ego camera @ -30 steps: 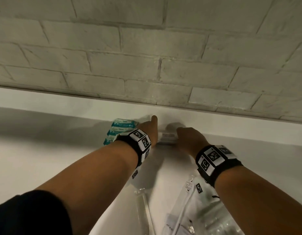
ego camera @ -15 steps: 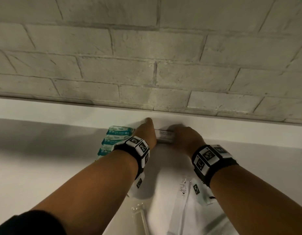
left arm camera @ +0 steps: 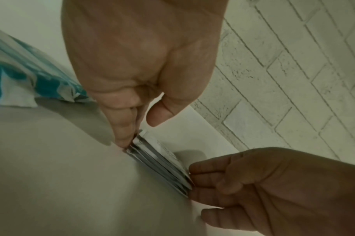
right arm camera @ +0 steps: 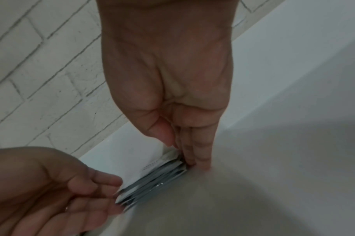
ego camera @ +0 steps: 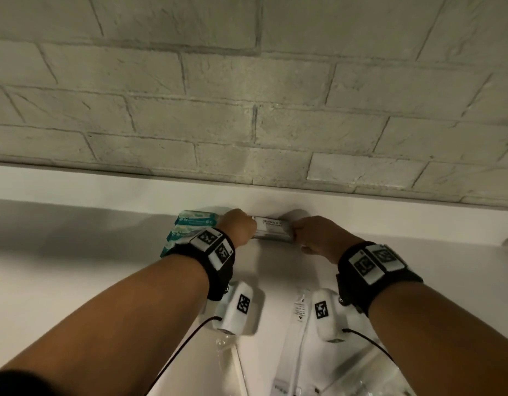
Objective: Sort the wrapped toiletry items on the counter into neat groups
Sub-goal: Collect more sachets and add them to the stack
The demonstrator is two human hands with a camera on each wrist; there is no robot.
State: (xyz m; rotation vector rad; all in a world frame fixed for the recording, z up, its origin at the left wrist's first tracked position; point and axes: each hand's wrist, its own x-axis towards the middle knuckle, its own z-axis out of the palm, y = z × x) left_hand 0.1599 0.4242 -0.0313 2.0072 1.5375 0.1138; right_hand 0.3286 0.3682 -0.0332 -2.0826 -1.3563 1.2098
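Both forearms are bare. Each wrist wears a broad black strap — the left wristband [ego camera: 218, 258] and the right wristband [ego camera: 375, 267] — topped with white square tiles printed with black-and-white fiducial markers. Under each strap hangs a white rounded camera pod, left [ego camera: 237, 308] and right [ego camera: 327, 315], each marked alike and trailing a thin black cable [ego camera: 187, 342]. A dark sleeve [ego camera: 15, 384] edges the left upper arm — a ring [right arm camera: 66, 208] bands a left finger.

L hand [ego camera: 238, 227] index now tucked; both hands squeeze sachet stack [ego camera: 272, 229] ends, R hand [ego camera: 318, 238] closer
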